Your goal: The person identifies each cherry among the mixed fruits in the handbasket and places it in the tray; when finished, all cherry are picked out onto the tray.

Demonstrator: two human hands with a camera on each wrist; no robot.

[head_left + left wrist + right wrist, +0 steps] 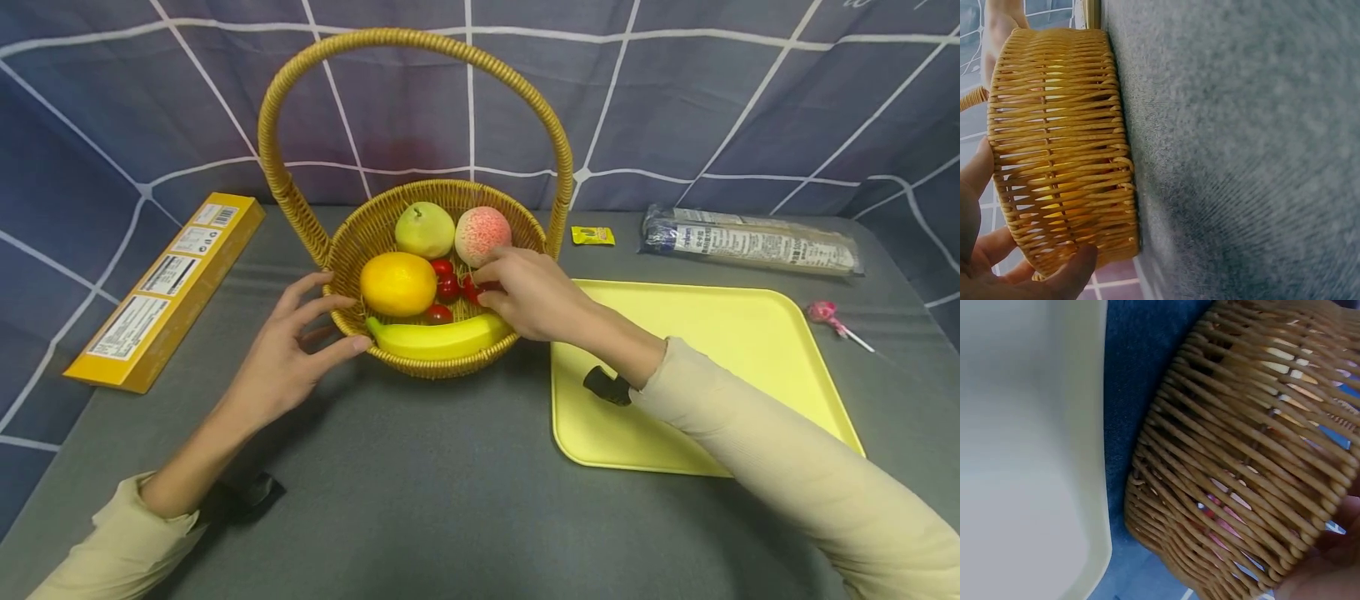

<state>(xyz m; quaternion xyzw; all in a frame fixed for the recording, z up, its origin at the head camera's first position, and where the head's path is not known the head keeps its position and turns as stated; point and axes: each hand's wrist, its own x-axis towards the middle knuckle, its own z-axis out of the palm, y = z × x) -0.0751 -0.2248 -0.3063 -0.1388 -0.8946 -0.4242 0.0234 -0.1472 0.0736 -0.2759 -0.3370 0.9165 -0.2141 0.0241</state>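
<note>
The right hand (536, 292) reaches over the right rim of a wicker basket (431, 367), its thumb and fingers bent at the rightmost red cherry (471, 289); the hand partly covers that cherry, so I cannot tell whether it is pinched or only touched. The left hand (288, 350) grips the basket's rim at the left front, with a fingertip reaching inside and, in the left wrist view, another finger pressed against the outer weave.

Inside the basket, three more cherries (447, 289) lie near the middle. A peach (483, 233) sits behind them, just beside a green pear (424, 232); a plump orange-yellow fruit (398, 284) lies to their left, and a banana (442, 336) stretches along the front wall, its stem end to the left. The tall arched handle (416, 39) rises above the fruit.

The basket rests on a grey cloth-covered table (450, 467). Just right of it is a yellow tray (750, 333), under the right forearm. Beyond the tray lie a small yellow packet (592, 236) and a long plastic-wrapped package (757, 242); a pink lollipop (822, 312) lies by the tray's right edge. An orange-yellow box (168, 292) with white labels lies at far left, and a blue-grey cloth (397, 100) with white grid lines hangs behind.
</note>
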